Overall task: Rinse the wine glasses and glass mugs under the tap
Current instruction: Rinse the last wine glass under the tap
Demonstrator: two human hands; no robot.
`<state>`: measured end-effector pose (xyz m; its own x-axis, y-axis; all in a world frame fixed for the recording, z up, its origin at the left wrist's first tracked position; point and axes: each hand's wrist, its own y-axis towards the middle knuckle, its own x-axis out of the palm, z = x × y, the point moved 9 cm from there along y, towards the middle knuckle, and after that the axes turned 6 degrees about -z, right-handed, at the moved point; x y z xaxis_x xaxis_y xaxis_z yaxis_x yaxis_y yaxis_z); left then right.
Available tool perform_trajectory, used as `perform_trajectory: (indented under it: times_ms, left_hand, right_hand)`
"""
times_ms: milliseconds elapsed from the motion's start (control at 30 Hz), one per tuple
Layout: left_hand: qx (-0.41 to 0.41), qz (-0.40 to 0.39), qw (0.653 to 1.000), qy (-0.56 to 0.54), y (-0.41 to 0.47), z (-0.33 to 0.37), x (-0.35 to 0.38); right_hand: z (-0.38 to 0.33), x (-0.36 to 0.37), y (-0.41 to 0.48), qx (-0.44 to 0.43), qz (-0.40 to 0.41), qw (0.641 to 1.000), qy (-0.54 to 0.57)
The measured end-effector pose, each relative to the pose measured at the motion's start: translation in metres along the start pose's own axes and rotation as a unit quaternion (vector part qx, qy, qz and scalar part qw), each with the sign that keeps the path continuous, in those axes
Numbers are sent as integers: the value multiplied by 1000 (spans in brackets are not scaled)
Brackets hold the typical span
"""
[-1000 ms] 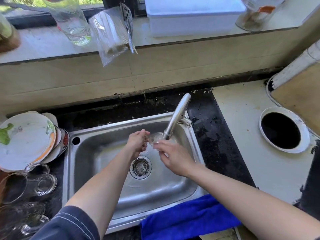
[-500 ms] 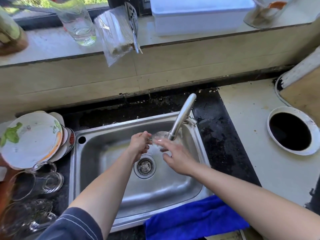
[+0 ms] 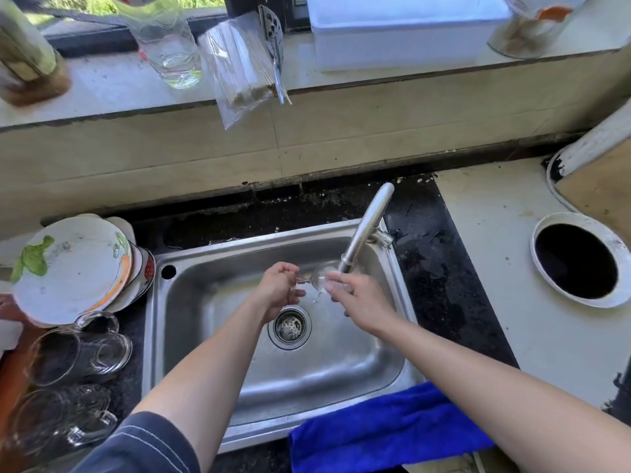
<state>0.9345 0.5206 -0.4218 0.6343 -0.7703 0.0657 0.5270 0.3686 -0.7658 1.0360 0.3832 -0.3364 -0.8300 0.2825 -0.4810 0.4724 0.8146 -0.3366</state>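
- Barely moved: both hands stay beneath the tap [image 3: 367, 227].
- Left hand [image 3: 278, 288] pinches the glass [image 3: 317, 278]; right hand [image 3: 362, 302] lies straight-fingered against it.
- Rotate it between them, rinsing fully.

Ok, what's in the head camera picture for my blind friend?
The left hand holds a clear glass under the tap over a sink, right hand touching it. Glass mugs and plates sit left; a blue cloth drapes the front edge.
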Motion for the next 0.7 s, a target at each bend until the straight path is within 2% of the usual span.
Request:
perform_trajectory:
  times_ms: [100, 167, 200, 233, 300, 367, 433, 500, 567, 633, 700]
  left_hand:
    - [-69, -38, 997, -18, -2, -15, 9]
    - [-101, -48, 994, 13, 0, -23, 5]
    - [-107, -51, 992, 32, 0, -26, 4]
    - [-108, -51, 992, 41, -1, -28, 4]
    - [-86, -29, 996, 22, -2, -28, 5]
    - [-51, 4, 998, -32, -4, -22, 3]
    - [-28, 17, 998, -58, -5, -16, -2]
    - [-16, 15, 999, -44, -5, -14, -6]
    - [-4, 27, 999, -29, -5, -14, -8]
    - [5, 37, 998, -50, -4, -13, -6]
    - [16, 38, 997, -59, -4, -9, -7]
  right_hand:
    - [-29, 22, -11, -116, -53, 987, -100]
    - [-38, 27, -30, -213, -75, 955, -193]
    - [-36, 26, -33, -221, -85, 944, -228]
    - [-32, 24, -29, -195, -85, 946, -246]
    - [-20, 20, -16, -83, -74, 968, -225]
    - [-16, 27, -12, -20, -83, 991, -107]
    - [-16, 33, -16, -25, -115, 992, -52]
    - [-2, 26, -15, 8, -134, 986, -100]
    - [5, 15, -8, 44, -93, 989, -105]
    - [-9, 24, -7, 18, -89, 996, -11]
    - [-17, 37, -11, -20, -125, 992, 27]
